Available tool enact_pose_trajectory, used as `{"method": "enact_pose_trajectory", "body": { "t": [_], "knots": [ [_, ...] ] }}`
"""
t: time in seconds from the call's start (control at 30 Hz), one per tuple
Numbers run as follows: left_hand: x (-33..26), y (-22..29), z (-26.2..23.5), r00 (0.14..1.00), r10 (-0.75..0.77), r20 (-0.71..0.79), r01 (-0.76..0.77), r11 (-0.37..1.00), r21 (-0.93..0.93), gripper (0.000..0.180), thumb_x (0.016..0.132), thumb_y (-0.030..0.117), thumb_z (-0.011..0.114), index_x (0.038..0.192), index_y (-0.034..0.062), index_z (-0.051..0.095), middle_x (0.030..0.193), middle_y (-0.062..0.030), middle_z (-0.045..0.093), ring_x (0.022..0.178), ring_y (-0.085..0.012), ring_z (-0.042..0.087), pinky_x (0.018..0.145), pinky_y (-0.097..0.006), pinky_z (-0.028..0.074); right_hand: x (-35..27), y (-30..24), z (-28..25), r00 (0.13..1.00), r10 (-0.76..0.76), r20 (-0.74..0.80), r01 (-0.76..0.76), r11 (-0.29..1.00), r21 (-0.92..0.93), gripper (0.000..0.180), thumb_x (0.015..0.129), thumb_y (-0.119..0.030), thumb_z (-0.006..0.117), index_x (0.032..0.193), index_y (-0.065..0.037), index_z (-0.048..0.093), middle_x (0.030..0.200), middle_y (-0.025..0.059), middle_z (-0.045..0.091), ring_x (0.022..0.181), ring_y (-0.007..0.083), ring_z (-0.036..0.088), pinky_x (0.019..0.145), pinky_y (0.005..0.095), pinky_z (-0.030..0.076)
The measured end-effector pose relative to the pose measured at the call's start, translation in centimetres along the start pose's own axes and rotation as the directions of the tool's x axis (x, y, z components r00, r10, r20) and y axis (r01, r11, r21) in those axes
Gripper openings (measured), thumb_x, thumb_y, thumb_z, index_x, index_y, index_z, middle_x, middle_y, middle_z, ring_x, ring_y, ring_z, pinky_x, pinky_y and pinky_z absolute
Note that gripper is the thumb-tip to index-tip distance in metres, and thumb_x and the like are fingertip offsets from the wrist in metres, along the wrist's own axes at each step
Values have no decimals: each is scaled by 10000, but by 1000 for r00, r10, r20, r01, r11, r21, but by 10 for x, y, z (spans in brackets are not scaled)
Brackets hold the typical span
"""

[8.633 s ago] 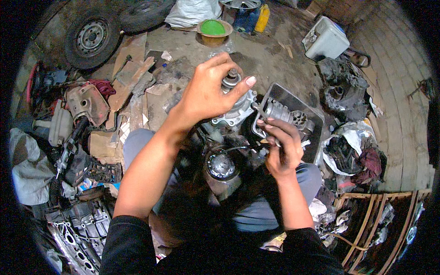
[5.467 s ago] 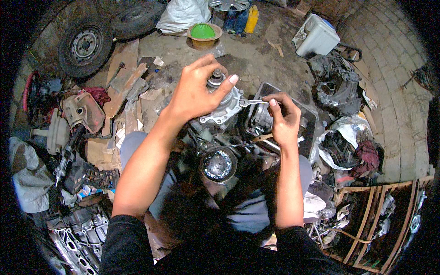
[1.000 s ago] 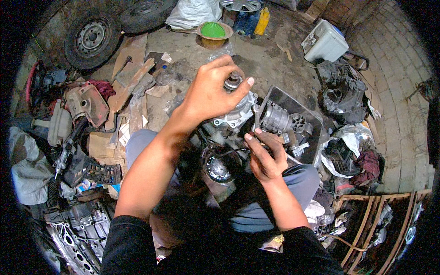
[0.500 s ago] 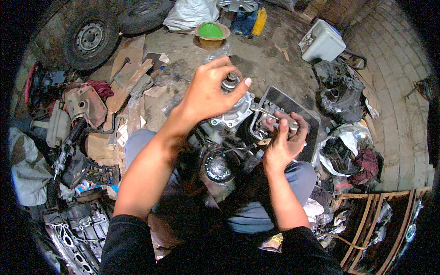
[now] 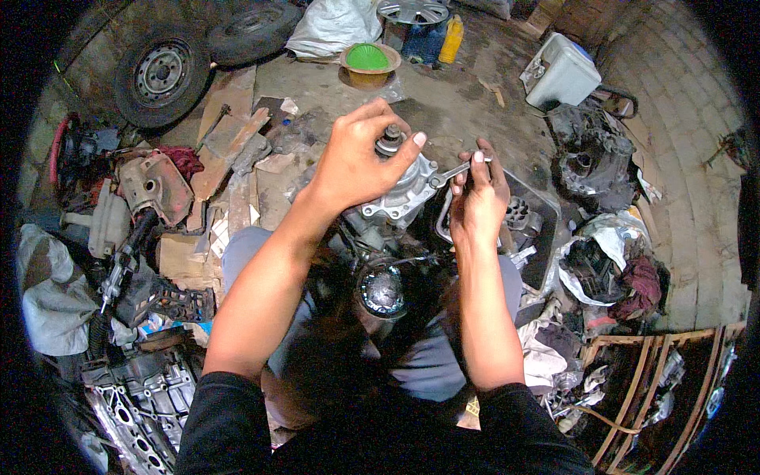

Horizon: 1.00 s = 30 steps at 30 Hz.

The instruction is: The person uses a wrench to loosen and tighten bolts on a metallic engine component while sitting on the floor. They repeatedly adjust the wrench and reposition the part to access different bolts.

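A grey cast-metal housing with a flange and bolt holes stands in front of me. My left hand is curled around its top, where a dark round shaft end pokes up between thumb and fingers. My right hand, its fingertips blackened, holds a slim steel wrench. The wrench's head meets the right corner of the flange; whether it sits on a bolt there is too small to tell. Below the housing, between my legs, is a round dark container with something shiny in it.
At my right lies a dark tray with metal parts. A greasy casting and a white bag of parts are farther right. Wheels with tyres lean at the far left. An engine head lies near left.
My right hand has moved farther away from me, swinging the wrench so its handle now points slightly away. My left hand keeps its hold on the housing. The view has shifted a little.
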<state>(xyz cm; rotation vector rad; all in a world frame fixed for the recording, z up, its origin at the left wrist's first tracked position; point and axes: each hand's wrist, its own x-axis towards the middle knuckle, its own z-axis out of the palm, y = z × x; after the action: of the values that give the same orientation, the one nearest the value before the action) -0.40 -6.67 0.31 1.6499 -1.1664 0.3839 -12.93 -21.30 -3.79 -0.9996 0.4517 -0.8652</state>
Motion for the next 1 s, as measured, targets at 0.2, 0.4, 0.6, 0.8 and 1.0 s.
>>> {"method": "enact_pose_trajectory", "body": {
  "t": [0.2,0.4,0.6,0.8,1.0],
  "knots": [
    [0,-6,-5,999,1,-39,0,999,35,226,865,200,761,855,-22,720,841,-175,670,785,-338,682,726,-402,531,11,-3,24,963,-257,-76,255,966,-41,417,998,-153,667,1353,15,527,949,142,682,644,151,621,524,285,525],
    [-1,-10,-9,998,-61,-32,62,997,35,244,867,209,754,857,-31,712,849,-178,673,808,-348,687,740,-404,526,-11,-22,19,898,-440,24,439,888,-135,282,972,-49,674,1215,48,565,938,183,699,762,214,707,603,321,594],
    [-1,-7,-5,998,-23,-53,26,998,53,249,866,214,750,850,-30,707,838,-178,666,810,-348,684,741,-400,516,-32,-11,-17,514,-729,452,854,385,-351,254,743,80,803,946,-22,689,953,146,740,861,271,743,737,366,594],
    [-2,-7,-6,998,-58,-12,59,998,29,239,864,210,751,855,-25,711,827,-172,659,804,-331,682,732,-394,516,-55,-24,-14,357,-594,721,929,147,-339,273,700,57,835,941,-36,749,965,140,736,804,240,737,690,321,595],
    [0,-6,-6,999,-43,-22,44,999,27,225,862,191,755,853,-29,708,836,-169,662,794,-325,682,730,-388,517,-57,-17,-17,358,-496,791,934,174,-313,311,682,-13,828,985,-65,787,1029,148,728,806,251,737,681,325,598]
  ]
}}
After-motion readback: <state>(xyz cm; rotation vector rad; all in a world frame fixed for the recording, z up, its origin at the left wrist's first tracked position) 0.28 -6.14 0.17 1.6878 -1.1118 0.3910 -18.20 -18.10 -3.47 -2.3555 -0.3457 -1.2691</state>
